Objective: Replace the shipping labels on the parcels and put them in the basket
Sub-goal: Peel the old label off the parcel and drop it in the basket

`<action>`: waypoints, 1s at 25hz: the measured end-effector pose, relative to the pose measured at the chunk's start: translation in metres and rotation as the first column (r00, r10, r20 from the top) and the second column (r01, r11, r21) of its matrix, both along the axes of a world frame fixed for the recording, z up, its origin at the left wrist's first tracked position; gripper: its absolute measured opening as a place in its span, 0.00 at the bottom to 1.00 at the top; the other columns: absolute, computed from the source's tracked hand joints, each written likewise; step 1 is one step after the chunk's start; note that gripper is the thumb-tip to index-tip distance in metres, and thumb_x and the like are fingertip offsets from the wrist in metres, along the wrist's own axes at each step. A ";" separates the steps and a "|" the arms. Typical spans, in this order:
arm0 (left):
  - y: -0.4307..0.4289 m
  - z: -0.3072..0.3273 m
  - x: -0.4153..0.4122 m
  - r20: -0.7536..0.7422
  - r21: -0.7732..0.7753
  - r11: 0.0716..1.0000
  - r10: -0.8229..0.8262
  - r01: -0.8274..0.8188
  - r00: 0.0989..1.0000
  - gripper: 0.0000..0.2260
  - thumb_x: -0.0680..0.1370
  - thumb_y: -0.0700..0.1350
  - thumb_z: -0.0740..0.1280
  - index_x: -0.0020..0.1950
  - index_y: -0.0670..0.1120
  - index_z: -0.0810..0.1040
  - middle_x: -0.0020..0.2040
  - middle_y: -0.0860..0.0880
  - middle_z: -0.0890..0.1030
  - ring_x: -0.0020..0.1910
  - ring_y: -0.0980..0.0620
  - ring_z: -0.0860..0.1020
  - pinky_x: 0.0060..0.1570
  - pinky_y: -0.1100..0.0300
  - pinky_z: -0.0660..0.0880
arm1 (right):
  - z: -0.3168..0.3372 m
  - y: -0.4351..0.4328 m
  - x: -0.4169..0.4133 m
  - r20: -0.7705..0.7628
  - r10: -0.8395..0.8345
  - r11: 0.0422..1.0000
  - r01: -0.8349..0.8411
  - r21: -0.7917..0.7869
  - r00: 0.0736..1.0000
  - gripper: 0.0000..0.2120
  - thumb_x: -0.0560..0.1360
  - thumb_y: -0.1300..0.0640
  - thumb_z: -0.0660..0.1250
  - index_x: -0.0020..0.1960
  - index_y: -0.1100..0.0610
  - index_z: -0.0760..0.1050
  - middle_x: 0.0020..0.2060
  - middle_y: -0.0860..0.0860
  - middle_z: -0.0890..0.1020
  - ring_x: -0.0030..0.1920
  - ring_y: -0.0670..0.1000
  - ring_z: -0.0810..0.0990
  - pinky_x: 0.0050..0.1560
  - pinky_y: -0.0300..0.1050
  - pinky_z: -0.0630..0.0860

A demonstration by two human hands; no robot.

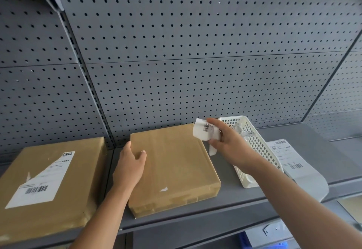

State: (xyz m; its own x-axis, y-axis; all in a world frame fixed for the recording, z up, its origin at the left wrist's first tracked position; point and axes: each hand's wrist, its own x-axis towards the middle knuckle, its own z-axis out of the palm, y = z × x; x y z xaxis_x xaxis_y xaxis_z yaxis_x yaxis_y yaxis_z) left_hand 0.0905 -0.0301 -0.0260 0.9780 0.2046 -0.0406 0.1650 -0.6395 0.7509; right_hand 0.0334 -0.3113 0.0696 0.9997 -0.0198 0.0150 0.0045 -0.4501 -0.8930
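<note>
Fingers (pixel 213 121) of my right hand (pixel 231 144) clamp a crumpled label (pixel 204 129) above the parcel's (pixel 172 166) far right corner; my left hand (pixel 130 162) lies flat, fingers relaxed, on its left edge. Parcel at the shelf's (pixel 227 172) front edge, basket (pixel 262 148) just right.

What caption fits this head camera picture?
Right hand holds a crumpled label while left hand rests on the bare parcel.
</note>
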 end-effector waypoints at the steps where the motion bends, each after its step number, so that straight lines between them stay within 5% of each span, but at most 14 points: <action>1: 0.000 0.000 0.000 0.000 0.000 1.000 -0.001 0.001 1.000 0.30 0.83 0.54 0.61 0.83 0.48 0.56 0.81 0.47 0.63 0.76 0.42 0.67 0.69 0.40 0.69 | -0.003 -0.002 0.002 0.009 0.000 1.000 0.000 -0.004 1.000 0.24 0.79 0.63 0.66 0.72 0.47 0.68 0.54 0.44 0.81 0.48 0.36 0.80 0.52 0.35 0.77; 3: 0.000 0.000 0.000 -0.001 0.003 1.000 0.000 0.000 1.000 0.30 0.83 0.54 0.61 0.83 0.48 0.56 0.80 0.47 0.63 0.76 0.42 0.68 0.69 0.40 0.69 | -0.006 -0.004 0.004 0.009 0.005 1.000 -0.005 0.003 1.000 0.19 0.78 0.59 0.69 0.68 0.51 0.72 0.53 0.47 0.83 0.52 0.45 0.83 0.59 0.48 0.79; 5: 0.000 0.000 0.000 -0.001 0.005 1.000 0.000 0.000 1.000 0.30 0.83 0.55 0.61 0.83 0.48 0.56 0.81 0.47 0.63 0.76 0.42 0.67 0.69 0.40 0.69 | -0.008 -0.003 0.005 0.010 -0.016 0.999 0.015 0.048 1.000 0.10 0.78 0.57 0.70 0.58 0.57 0.76 0.48 0.53 0.85 0.48 0.52 0.86 0.53 0.54 0.82; 11: 0.000 0.000 0.000 0.012 0.006 1.000 -0.005 0.005 1.000 0.30 0.83 0.55 0.61 0.83 0.48 0.56 0.81 0.47 0.63 0.76 0.42 0.67 0.69 0.39 0.69 | -0.009 -0.002 0.006 0.043 -0.070 0.996 0.072 -0.048 0.997 0.06 0.81 0.55 0.64 0.51 0.58 0.74 0.36 0.56 0.86 0.35 0.56 0.86 0.48 0.58 0.82; 14: 0.001 -0.001 0.000 0.007 0.011 1.000 -0.003 0.003 1.000 0.30 0.83 0.55 0.61 0.82 0.49 0.56 0.81 0.47 0.63 0.76 0.42 0.67 0.69 0.38 0.69 | -0.008 -0.001 0.005 0.053 -0.055 0.998 0.056 -0.022 0.997 0.07 0.83 0.60 0.59 0.54 0.54 0.75 0.29 0.58 0.83 0.31 0.59 0.83 0.40 0.51 0.82; 19: 0.001 -0.001 0.000 0.005 0.004 1.000 -0.002 0.002 1.000 0.30 0.83 0.55 0.61 0.82 0.49 0.56 0.80 0.47 0.63 0.75 0.42 0.68 0.68 0.40 0.70 | -0.015 -0.004 0.008 0.011 -0.091 0.986 0.091 -0.137 0.996 0.10 0.82 0.61 0.55 0.51 0.55 0.74 0.24 0.50 0.76 0.24 0.48 0.72 0.27 0.37 0.68; 25: 0.002 -0.001 0.001 0.001 -0.002 1.000 0.002 -0.002 1.000 0.30 0.82 0.56 0.62 0.82 0.50 0.57 0.79 0.48 0.66 0.73 0.43 0.71 0.65 0.40 0.73 | -0.022 -0.021 0.011 -0.129 -0.096 0.994 0.101 0.034 0.987 0.11 0.78 0.47 0.57 0.51 0.53 0.73 0.33 0.51 0.73 0.32 0.51 0.72 0.43 0.51 0.71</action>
State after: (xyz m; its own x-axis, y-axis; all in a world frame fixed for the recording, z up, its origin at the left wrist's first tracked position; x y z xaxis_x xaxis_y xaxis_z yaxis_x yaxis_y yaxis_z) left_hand 0.0919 -0.0283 -0.0270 0.9777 0.2062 -0.0403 0.1655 -0.6380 0.7520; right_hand 0.0444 -0.3327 0.0475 0.9865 -0.1162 -0.1150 -0.1529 -0.4066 -0.9007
